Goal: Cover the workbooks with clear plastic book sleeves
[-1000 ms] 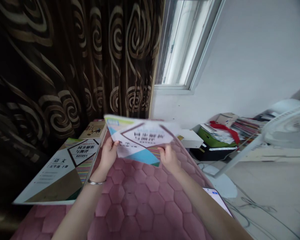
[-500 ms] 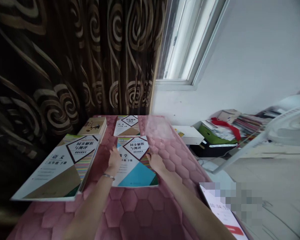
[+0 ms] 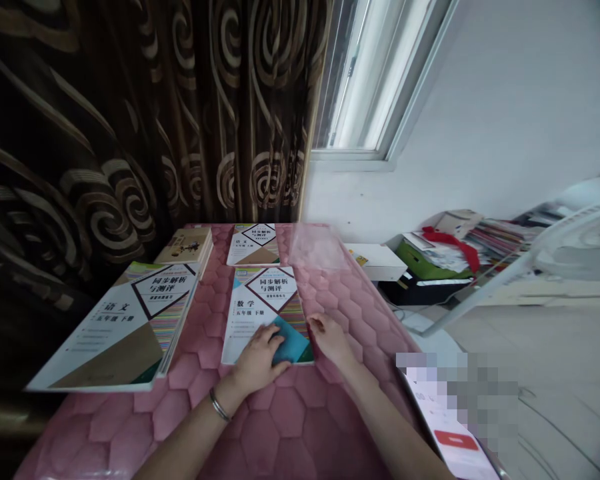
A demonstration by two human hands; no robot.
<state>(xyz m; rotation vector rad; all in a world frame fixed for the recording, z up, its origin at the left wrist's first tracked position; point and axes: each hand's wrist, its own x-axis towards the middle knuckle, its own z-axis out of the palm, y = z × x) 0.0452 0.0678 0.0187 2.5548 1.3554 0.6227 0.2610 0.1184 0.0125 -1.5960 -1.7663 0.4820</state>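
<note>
A maths workbook (image 3: pixel 260 293) with a white, blue and striped cover lies flat in the middle of the pink padded cover. My left hand (image 3: pixel 261 355) rests across its lower part, thumb spread from the fingers, hiding some of the blue area. A metal bangle circles that wrist. My right hand (image 3: pixel 330 337) is at the book's right edge with its fingers curled together; whether they pinch anything is hidden. Behind this book lies a similar workbook (image 3: pixel 253 247). On the left, a larger-looking Chinese workbook (image 3: pixel 125 327) tops a stack, beside a tan-covered book (image 3: pixel 186 245).
A clear plastic sheet (image 3: pixel 317 247) lies at the far right of the pink cover (image 3: pixel 290 413). The phone (image 3: pixel 450 427) is at the right edge. Beyond stand a white box (image 3: pixel 377 260), piled papers (image 3: pixel 440 257) and a white fan (image 3: pixel 575 233). A dark curtain (image 3: pixel 180 120) hangs behind.
My left hand has moved from the maths workbook's left edge down onto its lower cover. My right hand has shifted slightly down along the right edge. The book stays in about the same place.
</note>
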